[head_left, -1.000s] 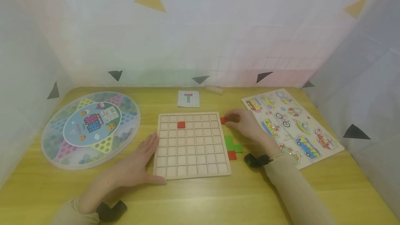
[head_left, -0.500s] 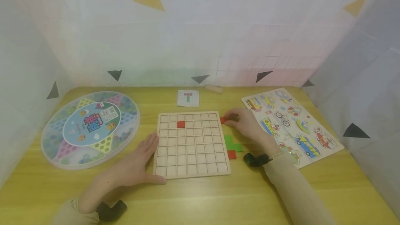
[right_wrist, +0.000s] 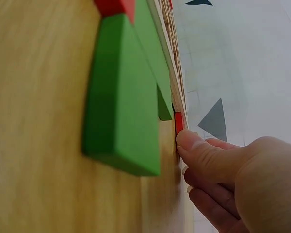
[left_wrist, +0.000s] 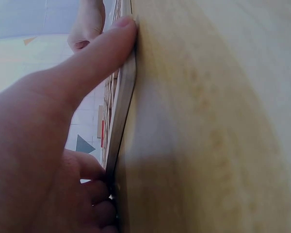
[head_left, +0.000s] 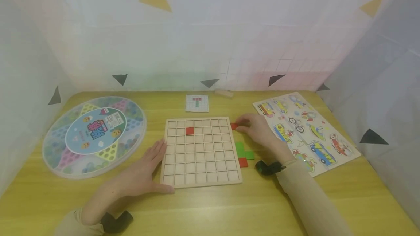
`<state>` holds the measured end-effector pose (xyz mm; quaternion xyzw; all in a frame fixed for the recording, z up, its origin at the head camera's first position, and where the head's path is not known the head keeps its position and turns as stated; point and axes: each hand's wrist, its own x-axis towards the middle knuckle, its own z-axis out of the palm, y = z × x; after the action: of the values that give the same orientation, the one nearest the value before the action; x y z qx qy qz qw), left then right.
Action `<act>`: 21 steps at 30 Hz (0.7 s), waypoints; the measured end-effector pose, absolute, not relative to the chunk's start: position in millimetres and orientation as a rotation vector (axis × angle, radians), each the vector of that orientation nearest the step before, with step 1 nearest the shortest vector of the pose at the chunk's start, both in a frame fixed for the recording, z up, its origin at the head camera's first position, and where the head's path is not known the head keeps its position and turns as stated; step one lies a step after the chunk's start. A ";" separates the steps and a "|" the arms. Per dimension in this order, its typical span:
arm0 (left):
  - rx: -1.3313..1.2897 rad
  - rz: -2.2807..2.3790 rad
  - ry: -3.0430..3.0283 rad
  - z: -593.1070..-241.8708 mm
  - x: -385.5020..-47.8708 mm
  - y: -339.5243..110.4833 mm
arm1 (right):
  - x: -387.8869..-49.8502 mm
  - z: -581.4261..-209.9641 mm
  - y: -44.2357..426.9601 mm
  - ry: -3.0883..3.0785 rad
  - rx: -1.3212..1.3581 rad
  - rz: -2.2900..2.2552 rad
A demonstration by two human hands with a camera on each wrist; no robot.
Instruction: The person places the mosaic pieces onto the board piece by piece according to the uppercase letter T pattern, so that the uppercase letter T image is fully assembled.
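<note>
A wooden grid board (head_left: 201, 156) lies flat on the table, with one red square tile (head_left: 189, 131) in its second row. My left hand (head_left: 141, 176) rests along the board's left edge, thumb against the near-left corner; the left wrist view shows the thumb (left_wrist: 99, 60) on the rim. By the board's upper right edge, my right hand (head_left: 257, 130) pinches another red square tile (head_left: 233, 126) between thumb and fingers. The right wrist view shows that red tile (right_wrist: 179, 124) low beside the board. Nearer me along that edge lie green tiles (head_left: 240, 150) and a red tile (head_left: 243, 162).
Behind the board lies a paper card (head_left: 197, 103) printed with a red and green T; a small wooden piece (head_left: 224, 93) lies near the wall. A round marble game box (head_left: 95, 136) sits left, a vehicle picture puzzle (head_left: 308, 130) right.
</note>
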<state>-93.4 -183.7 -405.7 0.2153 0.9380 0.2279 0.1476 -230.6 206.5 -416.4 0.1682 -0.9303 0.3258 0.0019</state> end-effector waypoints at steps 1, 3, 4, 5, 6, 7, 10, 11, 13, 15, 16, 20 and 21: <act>0.618 0.653 2.700 -405.5 -93.3 -183.6 | -230.4 -416.5 206.4 -2.921 0.523 1.023; 0.615 0.651 2.701 -405.2 -93.3 -183.5 | -230.0 -416.3 206.1 -2.924 0.516 1.027; 0.614 0.650 2.701 -405.1 -93.3 -183.5 | -229.8 -416.2 206.1 -2.926 0.514 1.031; 0.612 0.651 2.699 -405.0 -93.3 -183.4 | -229.5 -416.0 206.2 -2.928 0.510 1.033; 0.609 0.653 2.697 -404.8 -93.3 -183.3 | -229.1 -415.7 206.2 -2.928 0.515 1.039; 0.608 0.653 2.695 -404.7 -93.2 -183.2 | -228.7 -415.2 206.3 -2.929 0.513 1.045; 0.604 0.664 2.686 -404.3 -93.1 -183.1 | -227.9 -413.4 207.2 -2.927 0.495 1.074; 0.603 0.666 2.684 -404.2 -93.1 -183.1 | -227.5 -412.2 207.5 -2.926 0.485 1.090; 0.605 0.668 2.683 -404.2 -93.1 -183.2 | -226.9 -410.3 208.4 -2.923 0.467 1.113; 0.607 0.669 2.685 -404.5 -93.2 -183.3 | -226.4 -408.1 209.1 -2.918 0.468 1.123; 0.608 0.669 2.685 -404.7 -93.3 -183.4 | -226.2 -407.1 209.4 -2.917 0.474 1.119; 0.611 0.659 2.692 -406.8 -94.3 -183.8 | -226.7 -404.4 209.2 -2.908 0.502 1.089; 0.610 0.653 2.694 -407.5 -94.8 -183.7 | -226.9 -404.1 209.1 -2.906 0.503 1.086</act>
<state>-94.8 -183.7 -407.5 0.2125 0.9382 0.2273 0.1512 -226.9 209.1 -404.1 0.1599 -0.9246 0.3457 -0.0006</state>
